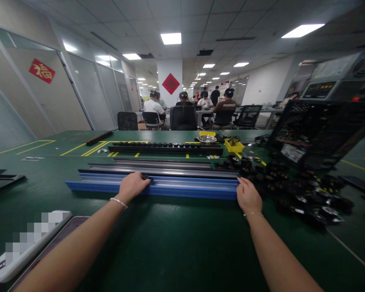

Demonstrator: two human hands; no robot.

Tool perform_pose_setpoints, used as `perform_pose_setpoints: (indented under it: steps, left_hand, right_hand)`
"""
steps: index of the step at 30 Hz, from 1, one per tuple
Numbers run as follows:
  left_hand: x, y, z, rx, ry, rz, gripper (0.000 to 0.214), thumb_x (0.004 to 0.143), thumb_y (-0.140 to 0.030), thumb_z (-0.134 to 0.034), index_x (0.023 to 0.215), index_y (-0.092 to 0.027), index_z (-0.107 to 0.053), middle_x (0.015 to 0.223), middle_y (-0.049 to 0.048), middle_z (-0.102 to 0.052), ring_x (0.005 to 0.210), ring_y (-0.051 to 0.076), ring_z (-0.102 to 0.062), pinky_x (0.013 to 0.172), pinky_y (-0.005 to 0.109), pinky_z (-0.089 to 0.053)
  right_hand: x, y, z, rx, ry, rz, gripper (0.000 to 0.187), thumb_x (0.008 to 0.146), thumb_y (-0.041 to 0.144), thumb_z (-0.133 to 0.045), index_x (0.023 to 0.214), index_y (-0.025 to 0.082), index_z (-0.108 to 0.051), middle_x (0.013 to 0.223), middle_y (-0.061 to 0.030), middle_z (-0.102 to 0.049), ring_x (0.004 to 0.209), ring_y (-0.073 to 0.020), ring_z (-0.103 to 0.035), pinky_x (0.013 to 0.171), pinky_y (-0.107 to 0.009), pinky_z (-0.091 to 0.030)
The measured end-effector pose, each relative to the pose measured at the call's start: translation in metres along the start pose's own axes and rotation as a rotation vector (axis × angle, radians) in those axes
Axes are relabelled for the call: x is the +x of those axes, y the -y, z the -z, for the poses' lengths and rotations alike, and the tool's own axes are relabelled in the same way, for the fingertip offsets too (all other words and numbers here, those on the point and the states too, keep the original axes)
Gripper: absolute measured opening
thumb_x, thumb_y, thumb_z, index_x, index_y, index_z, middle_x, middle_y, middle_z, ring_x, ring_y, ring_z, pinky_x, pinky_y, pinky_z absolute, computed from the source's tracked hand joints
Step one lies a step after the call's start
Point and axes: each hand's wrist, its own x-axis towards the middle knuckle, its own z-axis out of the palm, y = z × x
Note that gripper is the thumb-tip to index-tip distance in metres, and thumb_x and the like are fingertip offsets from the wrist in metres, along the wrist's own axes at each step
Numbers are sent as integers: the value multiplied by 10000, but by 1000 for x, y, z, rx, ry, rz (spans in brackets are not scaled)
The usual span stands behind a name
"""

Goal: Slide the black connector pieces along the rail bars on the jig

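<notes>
On the table (176, 243), the blue rail (194, 191) lies crosswise, the right hand (250, 196) gripping its right end, the left hand (132, 185) pinching a black part (146, 177) near its middle.

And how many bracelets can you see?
2: one bracelet just behind the left hand, which is at the blue rail; another bracelet just behind the right hand. Any on the people in the background can't be made out.

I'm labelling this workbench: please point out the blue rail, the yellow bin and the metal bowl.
Blue rail (194, 192): head view, on its near side.
Yellow bin (235, 149): head view, on its near wall.
Metal bowl (207, 141): head view, on its near side.
</notes>
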Motion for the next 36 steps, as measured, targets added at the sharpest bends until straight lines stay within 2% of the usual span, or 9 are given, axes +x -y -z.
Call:
perform_pose_setpoints:
  steps: [12, 18, 26, 36]
  left_hand:
    - [-1, -2, -1, -15, -4, -9, 412, 707, -538, -466, 833, -172, -609, 892, 122, -676, 825, 276, -625, 655, 317, -436]
    - [-1, -6, -4, -22, 3, -14, 430, 713, -553, -463, 860, -180, -618, 921, 125, -677, 869, 278, -621, 695, 321, -438]
    - [-2, -9, -3, -20, 8, -24, 428, 715, -558, -457, 856, -181, -604, 919, 122, -674, 854, 273, -621, 663, 309, -429]
    - [-4, -19, -4, -19, -12, -53, 432, 715, -548, -465, 864, -173, -620, 910, 122, -670, 867, 277, -613, 697, 323, -428]
  right_hand:
    - [0, -2, -1, -5, 0, -11, 457, 832, 294, -297, 1143, 192, -616, 1251, -53, -534, 1067, -204, -525, 898, -334, -436]
    - [2, -6, -5, 14, -36, 45, 451, 825, 277, -303, 1137, 191, -618, 1224, -66, -546, 1067, -194, -521, 942, -329, -399]
    - [1, -4, -3, -2, -14, 19, 469, 837, 297, -276, 1136, 178, -618, 1243, -60, -538, 1076, -203, -517, 917, -325, -412]
    - [1, -3, -1, -30, 1, 18, 476, 841, 293, -269, 1142, 164, -614, 1238, -70, -541, 1081, -211, -509, 949, -339, -387]
